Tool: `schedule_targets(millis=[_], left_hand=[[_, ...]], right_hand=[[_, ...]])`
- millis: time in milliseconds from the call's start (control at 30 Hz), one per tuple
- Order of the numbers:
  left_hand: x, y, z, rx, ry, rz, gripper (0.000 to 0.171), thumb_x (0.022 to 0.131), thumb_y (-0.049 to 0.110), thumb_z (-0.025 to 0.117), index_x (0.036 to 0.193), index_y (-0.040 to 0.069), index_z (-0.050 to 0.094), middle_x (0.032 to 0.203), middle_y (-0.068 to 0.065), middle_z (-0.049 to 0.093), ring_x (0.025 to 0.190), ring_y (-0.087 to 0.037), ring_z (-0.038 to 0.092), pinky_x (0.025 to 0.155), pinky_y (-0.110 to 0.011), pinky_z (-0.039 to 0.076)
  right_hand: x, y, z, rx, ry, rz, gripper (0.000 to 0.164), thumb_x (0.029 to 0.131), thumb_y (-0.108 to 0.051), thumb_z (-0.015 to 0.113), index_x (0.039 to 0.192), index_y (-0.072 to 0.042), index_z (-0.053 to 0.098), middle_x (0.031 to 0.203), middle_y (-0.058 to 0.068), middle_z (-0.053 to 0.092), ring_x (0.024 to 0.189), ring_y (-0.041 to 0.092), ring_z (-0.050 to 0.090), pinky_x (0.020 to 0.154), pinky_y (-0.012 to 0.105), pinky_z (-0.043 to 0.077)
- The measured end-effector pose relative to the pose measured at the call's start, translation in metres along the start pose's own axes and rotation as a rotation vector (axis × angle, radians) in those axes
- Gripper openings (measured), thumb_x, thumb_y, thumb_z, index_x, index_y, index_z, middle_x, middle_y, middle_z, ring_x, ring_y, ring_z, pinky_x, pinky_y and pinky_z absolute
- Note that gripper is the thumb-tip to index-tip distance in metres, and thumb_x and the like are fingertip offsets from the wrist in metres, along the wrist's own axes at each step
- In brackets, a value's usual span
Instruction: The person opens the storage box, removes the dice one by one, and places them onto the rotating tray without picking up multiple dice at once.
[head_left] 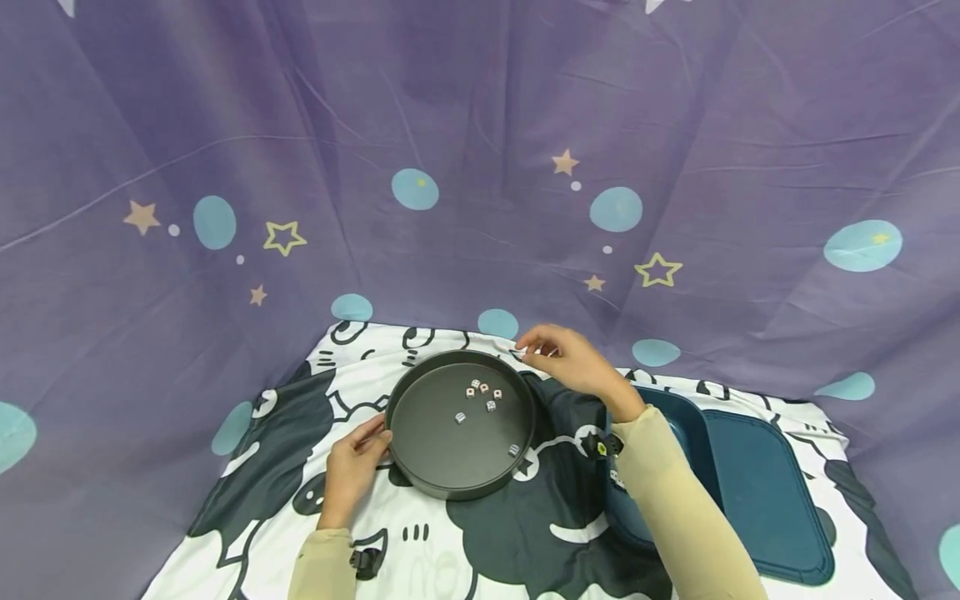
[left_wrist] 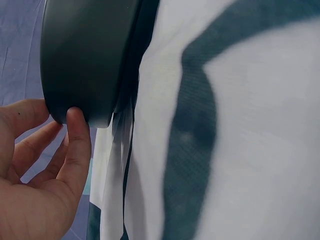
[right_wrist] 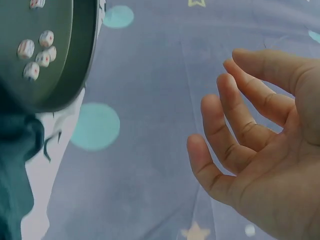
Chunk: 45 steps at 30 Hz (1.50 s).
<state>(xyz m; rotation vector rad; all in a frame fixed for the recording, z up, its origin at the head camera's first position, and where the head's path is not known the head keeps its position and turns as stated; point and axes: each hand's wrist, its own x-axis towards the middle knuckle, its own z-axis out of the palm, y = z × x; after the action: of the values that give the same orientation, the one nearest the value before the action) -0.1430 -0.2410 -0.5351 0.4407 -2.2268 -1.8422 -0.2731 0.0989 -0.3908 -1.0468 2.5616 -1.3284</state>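
The pan [head_left: 461, 450] rests on the cloth [head_left: 420, 558], which is printed with white and dark cartoon shapes and spreads out on every side of the pan. Inside the pan lie seven dice [head_left: 491, 406], white with dark and red pips: five sit close together towards the far right of its floor, one lies near the middle, and one is beside the near right wall.

The left hand [head_left: 350, 471] is at the pan's left side and grasps it, the thumb at the rim and bent fingers against the outer wall. The right hand [head_left: 573, 360] is beyond the pan's far right edge, apart from it, released, with its fingers spread and slightly curved.

To the right of the pan stands a blue box [head_left: 693, 425], partly hidden by the right sleeve [head_left: 682, 500]; a few small white pieces [head_left: 617, 478] show in it, too small to make out. A flat blue lid [head_left: 772, 500] lies farther right of the pan, just beside the box. Behind the pan hangs a purple curtain [head_left: 480, 100] with stars and pale blue ovals.
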Motion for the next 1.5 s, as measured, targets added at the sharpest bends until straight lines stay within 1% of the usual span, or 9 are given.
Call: schedule_targets(millis=[300,467,633,767,867,967,1133,1267,1500], left_hand=[[0.002,-0.001,0.001,0.025,0.015,0.002,0.036,0.095,0.008,0.07,0.129,0.001,0.066,0.121,-0.016,0.069,0.09,0.0,0.068,0.077,-0.021,0.06],[0.002,0.0,0.001,0.017,0.009,-0.007,0.036,0.095,0.008,0.07,0.13,0.001,0.065,0.121,-0.016,0.068,0.091,-0.001,0.069,0.077,-0.021,0.06],[0.002,0.0,0.001,0.024,0.004,-0.01,0.037,0.095,0.007,0.069,0.131,0.0,0.065,0.122,-0.018,0.068,0.093,-0.004,0.069,0.077,-0.021,0.06],[0.002,0.001,0.002,0.03,0.006,-0.021,0.037,0.095,0.008,0.069,0.131,0.0,0.065,0.122,-0.017,0.068,0.093,-0.004,0.069,0.077,-0.021,0.06],[0.002,0.002,0.001,0.032,0.008,-0.023,0.036,0.095,0.008,0.069,0.13,0.001,0.065,0.122,-0.017,0.068,0.093,-0.005,0.069,0.077,-0.022,0.06],[0.001,0.002,0.001,0.036,0.004,-0.019,0.037,0.095,0.008,0.069,0.131,0.0,0.065,0.123,-0.017,0.068,0.093,-0.003,0.069,0.077,-0.021,0.06],[0.002,0.001,0.001,0.034,0.012,0.0,0.036,0.095,0.008,0.069,0.13,-0.001,0.064,0.122,-0.019,0.068,0.092,-0.003,0.069,0.076,-0.02,0.06],[0.002,0.001,0.002,0.038,0.021,0.011,0.036,0.095,0.008,0.069,0.129,-0.002,0.065,0.121,-0.019,0.068,0.092,-0.003,0.069,0.075,-0.019,0.06],[0.002,0.002,0.002,0.019,0.004,0.003,0.036,0.095,0.007,0.069,0.13,-0.001,0.064,0.123,-0.02,0.067,0.093,-0.003,0.068,0.077,-0.021,0.06]], right_hand=[[-0.04,0.021,-0.027,-0.042,0.032,0.063,0.017,0.097,-0.015,0.068,0.113,-0.012,0.07,0.099,0.001,0.065,0.085,0.019,0.06,0.072,0.038,0.054],[-0.065,0.039,-0.038,0.0,0.032,0.103,0.016,0.098,-0.015,0.067,0.114,-0.011,0.069,0.099,0.003,0.065,0.085,0.021,0.062,0.072,0.036,0.056],[-0.089,0.057,-0.044,0.086,0.048,0.13,0.016,0.098,-0.012,0.067,0.113,-0.008,0.069,0.098,0.007,0.066,0.082,0.022,0.064,0.07,0.033,0.058],[-0.107,0.07,-0.043,0.148,0.037,0.148,0.017,0.097,-0.01,0.067,0.114,-0.005,0.067,0.098,0.011,0.066,0.085,0.029,0.066,0.073,0.037,0.06],[-0.119,0.075,-0.04,0.15,0.026,0.171,0.018,0.097,-0.008,0.067,0.114,-0.002,0.066,0.099,0.012,0.066,0.088,0.036,0.065,0.073,0.034,0.06],[-0.131,0.085,-0.036,0.113,0.026,0.205,0.019,0.096,-0.011,0.069,0.112,-0.001,0.067,0.098,0.01,0.066,0.086,0.033,0.064,0.071,0.03,0.058],[-0.147,0.106,-0.029,0.082,0.008,0.244,0.018,0.093,-0.016,0.074,0.107,-0.005,0.069,0.097,0.005,0.067,0.085,0.023,0.063,0.071,0.03,0.057],[-0.155,0.119,-0.022,0.085,-0.051,0.219,0.018,0.091,-0.015,0.076,0.105,-0.006,0.069,0.097,0.006,0.066,0.085,0.019,0.062,0.07,0.029,0.055],[-0.162,0.132,-0.014,0.132,-0.165,0.136,0.023,0.087,-0.007,0.078,0.104,0.003,0.066,0.095,0.016,0.067,0.083,0.015,0.062,0.07,0.026,0.055]])
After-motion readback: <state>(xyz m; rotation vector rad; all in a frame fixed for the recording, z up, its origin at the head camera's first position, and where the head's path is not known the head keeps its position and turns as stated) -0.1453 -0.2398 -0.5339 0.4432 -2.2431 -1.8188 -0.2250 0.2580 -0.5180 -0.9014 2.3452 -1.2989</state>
